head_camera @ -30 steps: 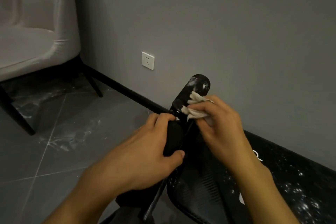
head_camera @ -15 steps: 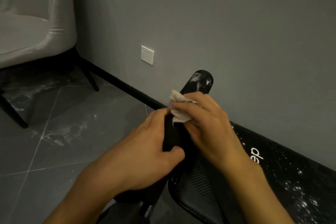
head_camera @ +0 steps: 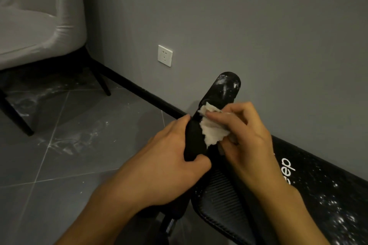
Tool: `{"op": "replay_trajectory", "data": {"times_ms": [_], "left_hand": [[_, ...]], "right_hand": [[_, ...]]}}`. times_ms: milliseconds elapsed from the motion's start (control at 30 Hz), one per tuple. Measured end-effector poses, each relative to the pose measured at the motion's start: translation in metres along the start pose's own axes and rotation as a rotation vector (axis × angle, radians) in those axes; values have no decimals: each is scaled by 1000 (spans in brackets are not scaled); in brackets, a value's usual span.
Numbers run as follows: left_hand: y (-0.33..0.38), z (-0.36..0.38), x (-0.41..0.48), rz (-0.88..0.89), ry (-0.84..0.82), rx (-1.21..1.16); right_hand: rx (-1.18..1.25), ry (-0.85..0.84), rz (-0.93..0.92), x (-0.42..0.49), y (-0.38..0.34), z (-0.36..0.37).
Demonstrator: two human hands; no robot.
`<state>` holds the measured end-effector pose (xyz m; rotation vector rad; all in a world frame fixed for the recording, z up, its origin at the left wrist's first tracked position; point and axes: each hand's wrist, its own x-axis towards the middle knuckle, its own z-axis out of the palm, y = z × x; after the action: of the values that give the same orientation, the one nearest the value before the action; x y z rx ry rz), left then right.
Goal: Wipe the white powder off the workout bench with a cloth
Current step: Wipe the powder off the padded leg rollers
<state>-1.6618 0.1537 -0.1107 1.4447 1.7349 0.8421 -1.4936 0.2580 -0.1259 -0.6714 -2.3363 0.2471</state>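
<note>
Since half a second ago, the white cloth (head_camera: 213, 129) is showing more of itself and is hanging lower, now draping down between the two hands instead of sitting bunched at the fingertips. The right hand (head_camera: 247, 141) is pinching it between thumb and curled fingers and is pressing it against the black foam roller (head_camera: 194, 141) at the head of the workout bench (head_camera: 318, 185). The left hand (head_camera: 169, 165) is wrapping round that same roller from the left, with the fingers over the top and the thumb closing underneath, just beside the cloth's ragged lower edge.

Beyond the hands, a second rounded black pad (head_camera: 225, 89) is sticking up toward the grey wall (head_camera: 258, 26), and white powder (head_camera: 223, 83) is streaking its top end. The bench's long black pad is running off to the lower right along the wall, carrying white lettering (head_camera: 288, 167) and a scatter of white specks (head_camera: 338, 219) toward its far end. Its ribbed section (head_camera: 221, 201) is lying just below the right wrist.

A white wall socket (head_camera: 164, 55) is sitting low on the wall above a black skirting board (head_camera: 139, 89). A pale upholstered armchair (head_camera: 39, 16) on black legs is standing at the upper left, and powdery smears (head_camera: 75, 141) are lying on the dark tiled floor (head_camera: 59, 185) in front of it.
</note>
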Motion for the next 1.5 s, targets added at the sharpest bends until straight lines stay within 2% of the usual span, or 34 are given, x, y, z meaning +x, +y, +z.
{"op": "replay_trajectory", "data": {"times_ms": [100,233,400,567,733,867,933,1033,1133,1400,1500], "left_hand": [[1,0,0,-21,-5,-16],[0,2,-2,-12,-6,22],[-3,4,-3,-18,-12,53],[-5,6,-1,-10,-2,26],[-5,5,-2,18,16,-18],[-3,6,-3,58,23,-93],[-3,6,-3,60,20,-115],[-5,6,-2,46,24,-118],[-3,6,-2,10,11,-99],[2,3,-3,35,3,-201],[-2,3,-4,18,-7,-89]], "right_hand": [[-148,-54,30,-9,1,0],[-227,-136,71,-27,8,-2],[-40,11,77,-18,0,-4],[-49,20,36,-5,-5,0],[82,180,48,8,-9,0],[-7,-25,93,11,-7,3],[-4,-69,137,8,-9,4],[52,-5,163,9,-13,9],[43,67,112,11,-9,8],[-15,3,-37,22,-8,3],[-17,-4,-36,7,-1,-5]]}}
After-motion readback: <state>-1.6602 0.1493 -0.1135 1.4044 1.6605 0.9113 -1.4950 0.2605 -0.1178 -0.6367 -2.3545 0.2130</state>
